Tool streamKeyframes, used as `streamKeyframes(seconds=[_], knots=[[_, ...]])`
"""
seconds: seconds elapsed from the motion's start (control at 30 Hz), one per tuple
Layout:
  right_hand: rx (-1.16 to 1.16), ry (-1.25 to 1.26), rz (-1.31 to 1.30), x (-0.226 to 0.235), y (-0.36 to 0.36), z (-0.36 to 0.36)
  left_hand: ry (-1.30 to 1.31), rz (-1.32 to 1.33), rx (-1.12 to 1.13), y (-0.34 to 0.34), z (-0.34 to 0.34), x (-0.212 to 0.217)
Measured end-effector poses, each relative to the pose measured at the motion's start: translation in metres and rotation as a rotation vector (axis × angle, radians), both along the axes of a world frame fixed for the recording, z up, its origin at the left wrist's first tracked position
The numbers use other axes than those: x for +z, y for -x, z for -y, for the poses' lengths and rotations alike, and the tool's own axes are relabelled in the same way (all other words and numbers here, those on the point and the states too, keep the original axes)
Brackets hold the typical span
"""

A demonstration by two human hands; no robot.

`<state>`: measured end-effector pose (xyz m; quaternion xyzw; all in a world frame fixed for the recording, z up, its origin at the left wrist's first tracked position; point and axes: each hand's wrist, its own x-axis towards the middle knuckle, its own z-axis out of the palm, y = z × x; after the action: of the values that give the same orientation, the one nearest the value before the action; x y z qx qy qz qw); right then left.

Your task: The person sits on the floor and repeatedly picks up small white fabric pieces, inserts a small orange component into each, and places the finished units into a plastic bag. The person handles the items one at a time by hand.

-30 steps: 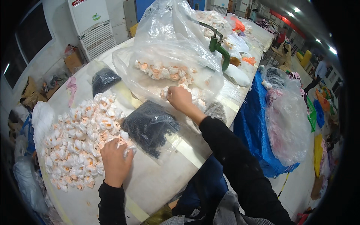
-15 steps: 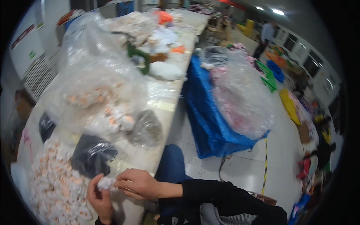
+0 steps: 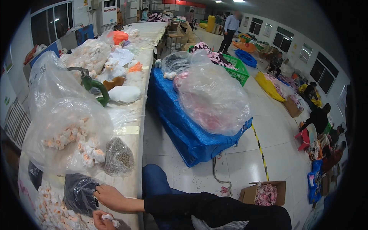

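Observation:
My left hand (image 3: pixel 101 220) is closed around a small white plush piece (image 3: pixel 111 219) low in the view, by the table's near edge. My right hand (image 3: pixel 114 197) reaches to the open side of a black plastic bag (image 3: pixel 78 190), its fingers curled together there. What the fingertips pinch, if anything, is too small to make out. Beside the black bag spreads a pile of small white plush pieces with peach patches (image 3: pixel 53 207). Just beyond my right hand sits a clear bag of greyish pellets (image 3: pixel 119 158).
A large clear bag (image 3: pixel 71 111) of plush pieces stands farther up the table, near a green curved tool (image 3: pixel 94 87). To the right are a blue-covered stack (image 3: pixel 188 142) under a clear bag of pink items and a cardboard box (image 3: pixel 248 193) of pink pieces. People sit and stand farther off.
My right hand has left the plush piece and moved to the black bag. My left hand still holds the piece. The view has tilted up, showing more of the room.

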<state>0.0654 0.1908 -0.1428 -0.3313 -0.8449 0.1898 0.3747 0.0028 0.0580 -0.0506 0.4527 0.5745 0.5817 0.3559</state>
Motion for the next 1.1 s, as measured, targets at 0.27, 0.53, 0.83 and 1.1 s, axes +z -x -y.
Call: streamKeyframes(seconds=[0.27, 0.53, 0.83, 1.1], knots=[[0.016, -0.015, -0.002, 0.018, -0.003, 0.003, -0.070, 0.132, -0.062, 0.019, 0.006, -0.020], [0.069, -0.022, -0.049, 0.003, 0.003, -0.001, -0.106, -0.099, 0.059, 0.008, 0.006, -0.001], [0.097, -0.039, -0.003, 0.012, -0.007, 0.000, -0.235, -0.213, 0.001, 0.016, -0.003, 0.008], [0.163, 0.026, -0.139, 0.022, -0.016, 0.001, -0.006, 0.100, 0.106, -0.004, 0.003, 0.028]])
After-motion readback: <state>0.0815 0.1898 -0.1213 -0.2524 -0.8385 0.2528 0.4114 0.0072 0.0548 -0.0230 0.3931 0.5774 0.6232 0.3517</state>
